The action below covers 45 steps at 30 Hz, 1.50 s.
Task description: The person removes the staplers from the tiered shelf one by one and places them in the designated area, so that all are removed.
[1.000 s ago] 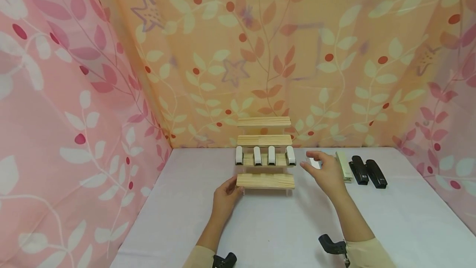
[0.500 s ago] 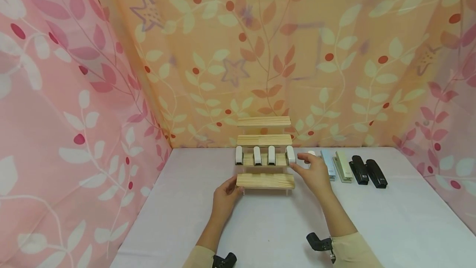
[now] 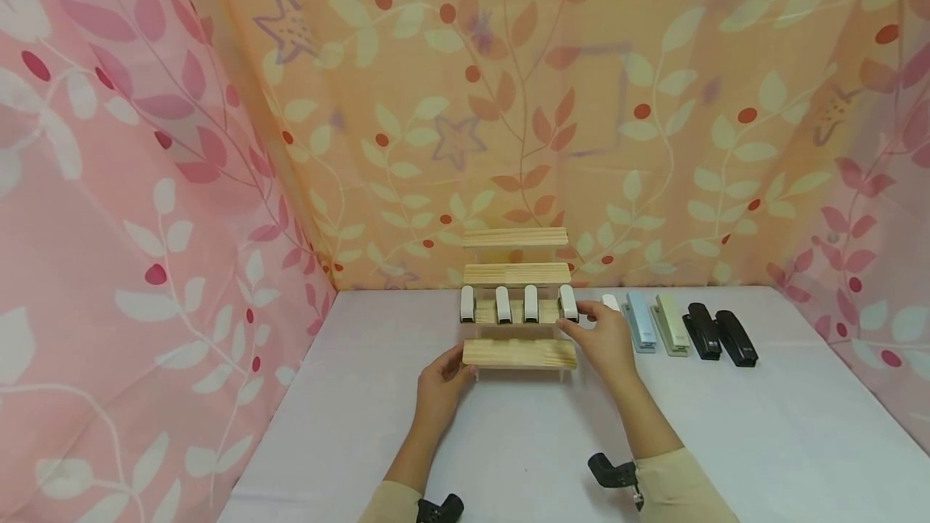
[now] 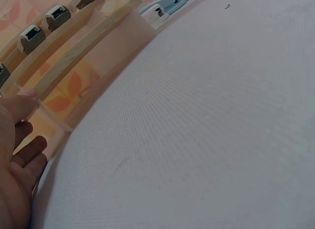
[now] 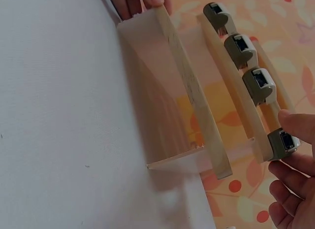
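Note:
A tiered rack with wooden shelves (image 3: 519,353) and clear supports stands on the table, and several small white staplers (image 3: 503,304) line its second tier from the bottom. My left hand (image 3: 439,387) grips the left end of the lowest shelf, thumb on the wood. At the right end of the row, my right hand (image 3: 605,341) pinches the last white stapler (image 5: 284,143), with the thumb on one side and fingers on the other in the right wrist view. That stapler sits at the shelf's end. The two upper shelves (image 3: 517,273) carry nothing visible.
Right of the rack, a white stapler (image 3: 609,302), partly behind my right hand, a light blue stapler (image 3: 641,321), a pale green stapler (image 3: 672,325) and two black staplers (image 3: 702,331) lie in a row. Patterned curtains (image 3: 436,103) border the white table (image 3: 508,450).
My right hand has moved left from beside the blue stapler to the last white stapler on the rack, uncovering the blue one. My left hand stays on the lowest shelf.

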{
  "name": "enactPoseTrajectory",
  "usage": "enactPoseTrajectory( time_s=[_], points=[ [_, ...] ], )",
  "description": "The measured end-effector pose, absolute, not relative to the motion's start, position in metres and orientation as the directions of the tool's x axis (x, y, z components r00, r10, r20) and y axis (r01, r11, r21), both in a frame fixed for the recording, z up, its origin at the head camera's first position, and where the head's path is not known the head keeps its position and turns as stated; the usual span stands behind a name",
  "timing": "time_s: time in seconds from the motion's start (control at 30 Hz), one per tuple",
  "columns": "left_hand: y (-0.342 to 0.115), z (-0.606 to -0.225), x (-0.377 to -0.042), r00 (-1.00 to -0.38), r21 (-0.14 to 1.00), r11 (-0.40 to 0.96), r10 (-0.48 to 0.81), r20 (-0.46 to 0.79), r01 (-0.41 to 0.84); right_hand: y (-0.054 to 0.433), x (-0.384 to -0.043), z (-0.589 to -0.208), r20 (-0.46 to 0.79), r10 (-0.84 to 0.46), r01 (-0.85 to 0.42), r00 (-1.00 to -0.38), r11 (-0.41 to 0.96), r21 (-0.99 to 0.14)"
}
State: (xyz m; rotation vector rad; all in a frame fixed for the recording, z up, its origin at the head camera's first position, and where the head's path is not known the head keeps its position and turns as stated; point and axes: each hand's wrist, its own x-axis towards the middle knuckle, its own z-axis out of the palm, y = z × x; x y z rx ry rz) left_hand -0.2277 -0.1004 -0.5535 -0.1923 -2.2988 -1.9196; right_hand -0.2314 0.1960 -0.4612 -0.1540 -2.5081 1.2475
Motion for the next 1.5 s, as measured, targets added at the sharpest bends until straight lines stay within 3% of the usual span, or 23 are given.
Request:
enactPoseTrajectory(
  time_s=[0.73,1.5],
  points=[
    [-0.099,-0.553,-0.228,-0.984,0.967,0.186,-0.007,0.177,0.172,0.197,-0.232,-0.463,0.279,0.246,-0.059,-0.928,0.643,-0.763],
    [-0.099,-0.552,-0.227,-0.978,0.963,0.170,0.010,0.208,0.207,0.234,-0.167,-0.433,0.325,0.250,-0.066,-0.912,0.695,-0.716]
  ],
)
